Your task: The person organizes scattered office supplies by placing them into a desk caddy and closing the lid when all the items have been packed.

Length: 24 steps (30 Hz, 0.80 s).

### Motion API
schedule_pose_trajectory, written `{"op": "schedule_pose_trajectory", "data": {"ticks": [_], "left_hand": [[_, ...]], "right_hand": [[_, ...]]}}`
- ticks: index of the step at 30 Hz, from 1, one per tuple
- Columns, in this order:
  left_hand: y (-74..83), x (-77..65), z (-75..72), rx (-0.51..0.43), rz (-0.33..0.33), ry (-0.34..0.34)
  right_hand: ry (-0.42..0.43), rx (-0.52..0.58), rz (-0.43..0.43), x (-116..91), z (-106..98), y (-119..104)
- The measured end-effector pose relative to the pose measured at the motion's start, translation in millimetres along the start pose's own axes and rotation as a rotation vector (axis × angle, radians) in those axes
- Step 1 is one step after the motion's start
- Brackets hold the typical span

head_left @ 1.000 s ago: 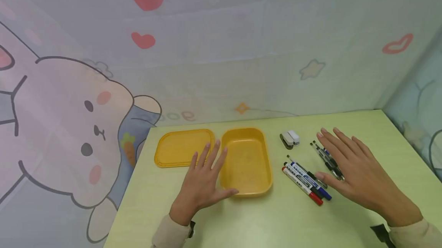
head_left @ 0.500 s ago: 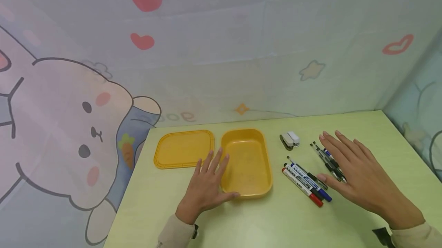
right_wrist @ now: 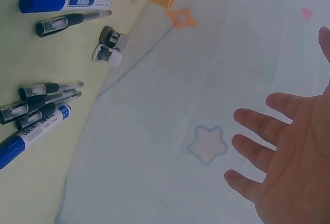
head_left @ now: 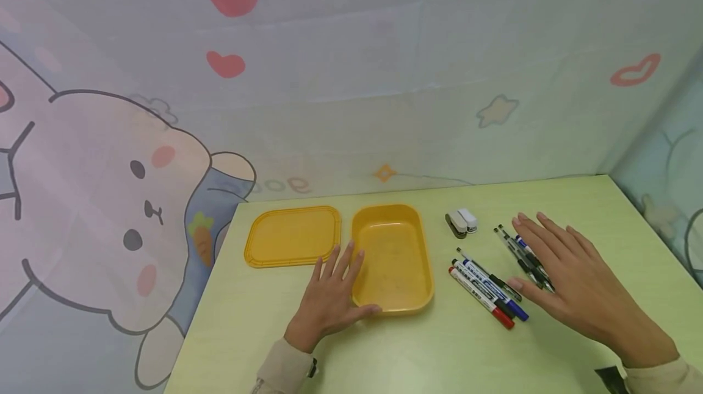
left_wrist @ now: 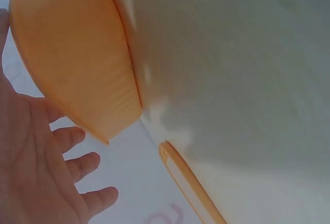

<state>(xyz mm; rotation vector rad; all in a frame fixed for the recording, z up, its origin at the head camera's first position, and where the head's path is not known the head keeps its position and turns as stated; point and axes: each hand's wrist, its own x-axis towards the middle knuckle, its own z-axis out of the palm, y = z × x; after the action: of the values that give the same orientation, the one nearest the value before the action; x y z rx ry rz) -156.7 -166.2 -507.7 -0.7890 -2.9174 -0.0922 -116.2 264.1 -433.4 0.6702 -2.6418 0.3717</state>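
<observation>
A yellow plastic box (head_left: 392, 272) sits mid-table, with a matching flat lid (head_left: 293, 236) to its left. My left hand (head_left: 328, 301) is spread at the box's near left side, its thumb by the front rim; whether it touches I cannot tell. In the left wrist view, fingers of that hand (left_wrist: 36, 167) stand close to the box wall (left_wrist: 77, 59). Over the table's right part my right hand (head_left: 584, 287) is spread, holding nothing. It partly hides a group of pens (head_left: 519, 255) and a blue-capped marker (right_wrist: 41, 131). Beside its thumb lie a red marker (head_left: 480, 297), black and blue markers and a pen.
Two small staplers (head_left: 461, 222), one greyish and one white, lie right of the box near the back. Behind the table (head_left: 417, 357) hangs a printed cloth (head_left: 329, 107). Another cloth covers the right side, with a dark cable (head_left: 686, 247) at its edge.
My left hand has come slightly down and right, toward the box's near left side. The right hand has shifted slightly right and down. Objects on the table stay in place.
</observation>
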Motion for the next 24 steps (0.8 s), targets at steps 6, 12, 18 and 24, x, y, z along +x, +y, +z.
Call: {"op": "schedule_pose_trajectory", "data": {"ticks": [6,12,18,24], "left_hand": [[1.0,-0.1,1.4,-0.012,-0.039,-0.022],[2.6,0.0,-2.8,-0.043,-0.075,-0.059],[3.8,0.2,-6.1,-0.063,-0.094,-0.091],[2.8,-0.3,-4.2,-0.079,-0.101,-0.105]], "right_hand": [[-0.017,-0.008,0.014,-3,1,0],[-0.024,-0.008,0.029,-6,1,2],[-0.022,0.013,0.041,-10,1,5],[-0.031,0.039,0.056,-13,3,10]]}}
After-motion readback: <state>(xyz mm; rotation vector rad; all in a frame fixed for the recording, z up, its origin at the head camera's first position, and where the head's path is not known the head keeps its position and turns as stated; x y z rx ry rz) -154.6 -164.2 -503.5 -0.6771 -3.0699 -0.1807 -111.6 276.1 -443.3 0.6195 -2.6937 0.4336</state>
